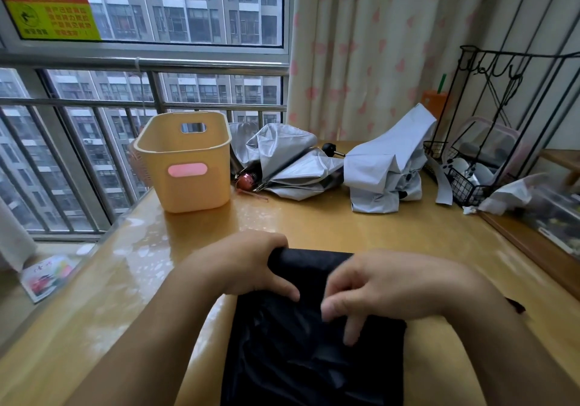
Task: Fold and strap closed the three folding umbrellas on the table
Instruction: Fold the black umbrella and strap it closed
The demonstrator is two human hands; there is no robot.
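Observation:
A black folding umbrella point(301, 343) lies at the near edge of the wooden table point(314, 223), its loose canopy hanging toward me. My left hand point(248, 264) grips its far end, fingers curled over the top. My right hand point(386, 283) pinches the black fabric beside it, fingers curled downward. Two unstrapped umbrellas lie at the back: a silver one point(282, 160) with a red handle end point(246, 181), and a pale grey one point(386, 167) to its right with a loose strap hanging at its right side.
A yellow plastic basket point(185, 160) stands at the back left near the window railing. A black wire rack point(477, 160) with small items fills the back right, with clutter and crumpled paper point(505, 198) along the right edge. A curtain hangs behind.

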